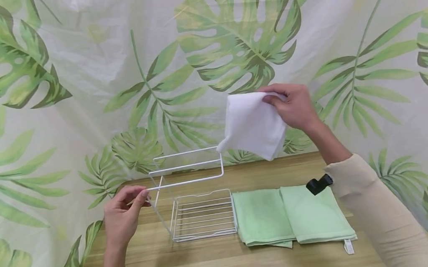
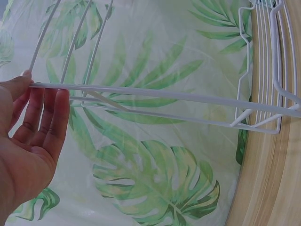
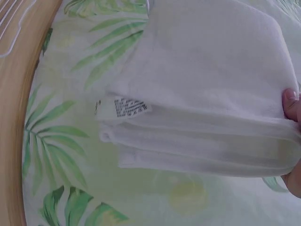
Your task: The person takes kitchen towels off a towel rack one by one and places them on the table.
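A white wire rack (image 1: pixel 187 181) stands on the wooden table, with long prongs at the top and a slatted basket (image 1: pixel 205 218) at the bottom. My left hand (image 1: pixel 123 212) pinches the rack's upper left corner between thumb and fingers; the left wrist view shows the thumb over the wire (image 2: pixel 141 92). My right hand (image 1: pixel 292 104) holds a folded white towel (image 1: pixel 252 122) by its upper right corner, raised above the table. The towel's lower left corner overlaps the prong ends in the head view. A printed label (image 3: pixel 130 107) shows between its layers in the right wrist view.
Two folded light green towels (image 1: pixel 262 215) lie overlapping on the table (image 1: pixel 209 264), right beside the rack's basket. A small white tag (image 1: pixel 348 246) sticks out at their front right corner. A leaf-patterned curtain (image 1: pixel 92 76) hangs behind the table and at its sides.
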The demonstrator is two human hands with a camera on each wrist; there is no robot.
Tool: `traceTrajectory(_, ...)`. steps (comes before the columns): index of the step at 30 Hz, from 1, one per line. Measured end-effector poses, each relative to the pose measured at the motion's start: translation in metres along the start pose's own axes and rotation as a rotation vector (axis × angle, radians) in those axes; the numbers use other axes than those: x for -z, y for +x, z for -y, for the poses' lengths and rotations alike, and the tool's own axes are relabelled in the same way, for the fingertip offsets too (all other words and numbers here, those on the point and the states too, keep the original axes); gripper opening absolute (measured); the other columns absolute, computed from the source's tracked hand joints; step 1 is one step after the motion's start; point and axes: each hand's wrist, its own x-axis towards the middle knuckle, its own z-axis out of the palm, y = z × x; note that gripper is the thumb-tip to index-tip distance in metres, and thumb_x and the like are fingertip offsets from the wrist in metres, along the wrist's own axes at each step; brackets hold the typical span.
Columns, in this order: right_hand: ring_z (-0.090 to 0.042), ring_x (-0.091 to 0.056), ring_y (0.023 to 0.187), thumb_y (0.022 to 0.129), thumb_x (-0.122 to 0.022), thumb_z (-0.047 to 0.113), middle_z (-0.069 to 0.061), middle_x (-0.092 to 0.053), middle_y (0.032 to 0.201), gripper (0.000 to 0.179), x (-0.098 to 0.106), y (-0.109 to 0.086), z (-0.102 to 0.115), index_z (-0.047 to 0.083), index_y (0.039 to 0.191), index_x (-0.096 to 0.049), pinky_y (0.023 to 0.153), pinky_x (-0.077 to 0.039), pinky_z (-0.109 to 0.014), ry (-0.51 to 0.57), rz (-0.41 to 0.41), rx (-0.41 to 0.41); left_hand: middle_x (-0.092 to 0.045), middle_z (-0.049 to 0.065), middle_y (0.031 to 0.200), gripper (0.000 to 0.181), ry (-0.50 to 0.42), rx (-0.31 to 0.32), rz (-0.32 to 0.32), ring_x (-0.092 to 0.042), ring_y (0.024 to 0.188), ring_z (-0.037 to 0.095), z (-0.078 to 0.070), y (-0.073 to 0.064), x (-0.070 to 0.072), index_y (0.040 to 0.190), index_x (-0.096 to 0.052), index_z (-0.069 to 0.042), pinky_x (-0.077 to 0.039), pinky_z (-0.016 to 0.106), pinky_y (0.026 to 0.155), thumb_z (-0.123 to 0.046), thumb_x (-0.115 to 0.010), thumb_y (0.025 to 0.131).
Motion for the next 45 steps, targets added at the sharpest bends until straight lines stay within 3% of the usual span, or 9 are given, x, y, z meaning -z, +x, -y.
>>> traceTrajectory(3, 0.016, -0.065, 0.082, 0.099, -0.076, 0.004, -0.018, -0.082, 0.109, 0.016, 0.017, -0.007, -0.007, 0.008, 0.112, -0.084, 0.070, -0.053, -0.006, -0.026, -0.004, -0.032, -0.076, 0.002, 0.086, 0.012, -0.016, -0.011, 0.006, -0.075, 0.071, 0.008, 0.000, 0.000, -0.001, 0.100, -0.069, 0.018, -0.066, 0.018, 0.064, 0.024, -0.067, 0.091)
traceTrajectory(8, 0.017, -0.062, 0.079, 0.097, -0.078, 0.005, -0.017, -0.082, 0.108, 0.014, 0.051, -0.021, -0.017, 0.009, 0.109, -0.085, 0.067, -0.049, -0.004, -0.099, -0.013, -0.085, -0.076, 0.000, 0.085, 0.011, 0.022, -0.009, 0.006, -0.075, 0.069, 0.007, 0.000, 0.001, -0.002, 0.100, -0.070, 0.016, -0.066, 0.018, 0.064, 0.023, -0.069, 0.091)
traceTrajectory(11, 0.017, -0.062, 0.078, 0.097, -0.079, 0.006, 0.012, -0.083, 0.099, 0.014, 0.070, -0.028, -0.025, 0.008, 0.110, -0.085, 0.066, -0.049, -0.004, -0.124, 0.003, -0.119, -0.076, -0.001, 0.085, 0.012, 0.027, -0.026, 0.006, -0.075, 0.069, 0.007, 0.000, 0.002, -0.002, 0.100, -0.070, 0.016, -0.065, 0.017, 0.063, 0.024, -0.068, 0.091)
traceTrajectory(14, 0.018, -0.061, 0.077, 0.098, -0.079, 0.010, 0.043, -0.069, 0.088, 0.017, 0.089, -0.034, -0.035, 0.006, 0.114, -0.083, 0.064, -0.048, -0.004, -0.156, 0.024, -0.171, -0.076, -0.001, 0.086, 0.012, 0.006, -0.042, 0.012, -0.075, 0.071, 0.007, 0.001, 0.002, -0.002, 0.100, -0.069, 0.017, -0.065, 0.017, 0.064, 0.024, -0.068, 0.091)
traceTrajectory(18, 0.017, -0.060, 0.076, 0.100, -0.078, 0.016, 0.052, -0.059, 0.084, 0.023, 0.113, -0.044, -0.048, 0.004, 0.120, -0.081, 0.061, -0.049, -0.005, -0.189, 0.033, -0.248, -0.077, 0.000, 0.087, 0.012, -0.029, -0.051, 0.021, -0.076, 0.072, 0.008, 0.001, 0.003, -0.001, 0.101, -0.068, 0.018, -0.066, 0.017, 0.064, 0.025, -0.067, 0.091)
traceTrajectory(24, 0.012, -0.061, 0.075, 0.103, -0.075, 0.023, 0.048, -0.062, 0.086, 0.026, 0.141, -0.066, -0.066, 0.008, 0.123, -0.080, 0.058, -0.052, -0.009, -0.194, 0.045, -0.342, -0.076, 0.001, 0.088, 0.013, -0.037, -0.053, 0.028, -0.076, 0.075, 0.008, 0.002, 0.003, -0.001, 0.101, -0.069, 0.018, -0.066, 0.019, 0.065, 0.025, -0.067, 0.091)
traceTrajectory(35, 0.000, -0.064, 0.063, 0.107, -0.069, 0.026, 0.045, -0.059, 0.083, 0.036, 0.171, -0.108, -0.099, -0.005, 0.126, -0.074, 0.049, -0.057, -0.024, -0.292, 0.173, -0.427, -0.076, 0.001, 0.087, 0.012, -0.002, -0.040, 0.024, -0.075, 0.073, 0.008, 0.001, 0.002, 0.000, 0.100, -0.069, 0.017, -0.066, 0.018, 0.065, 0.024, -0.067, 0.091)
traceTrajectory(42, -0.012, -0.066, 0.056, 0.110, -0.064, 0.020, -0.008, -0.081, 0.090, 0.037, 0.185, -0.129, -0.113, -0.011, 0.128, -0.069, 0.046, -0.058, -0.031, -0.343, 0.323, -0.411, -0.076, 0.001, 0.086, 0.012, 0.023, -0.026, 0.013, -0.075, 0.071, 0.008, 0.001, 0.000, 0.001, 0.101, -0.070, 0.016, -0.066, 0.018, 0.065, 0.023, -0.068, 0.092)
traceTrajectory(45, -0.012, -0.065, 0.054, 0.110, -0.063, 0.018, -0.013, -0.080, 0.087, 0.035, 0.189, -0.137, -0.118, -0.012, 0.128, -0.069, 0.046, -0.057, -0.031, -0.359, 0.381, -0.406, -0.076, 0.001, 0.086, 0.011, 0.028, -0.018, 0.011, -0.075, 0.071, 0.009, 0.002, 0.000, 0.002, 0.101, -0.070, 0.016, -0.066, 0.018, 0.065, 0.023, -0.068, 0.092)
